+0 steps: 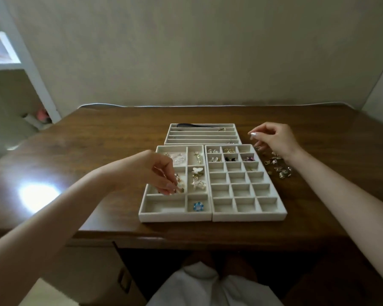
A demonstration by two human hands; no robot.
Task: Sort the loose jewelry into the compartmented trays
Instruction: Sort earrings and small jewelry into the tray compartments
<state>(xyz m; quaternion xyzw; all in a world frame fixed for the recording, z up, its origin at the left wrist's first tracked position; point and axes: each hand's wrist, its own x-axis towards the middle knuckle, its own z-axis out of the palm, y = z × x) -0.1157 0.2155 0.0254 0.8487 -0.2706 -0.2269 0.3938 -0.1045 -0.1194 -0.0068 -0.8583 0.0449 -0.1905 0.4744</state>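
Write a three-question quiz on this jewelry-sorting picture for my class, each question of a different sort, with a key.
1. True or false: the loose pile lies on the table to the right of the grid tray.
2. What does the left hand pinch over the left tray? A) a small gold piece B) a wristwatch C) a comb
3. Fill in: the ___ hand hovers above the loose pile.
Key: 1 true; 2 A; 3 right hand.
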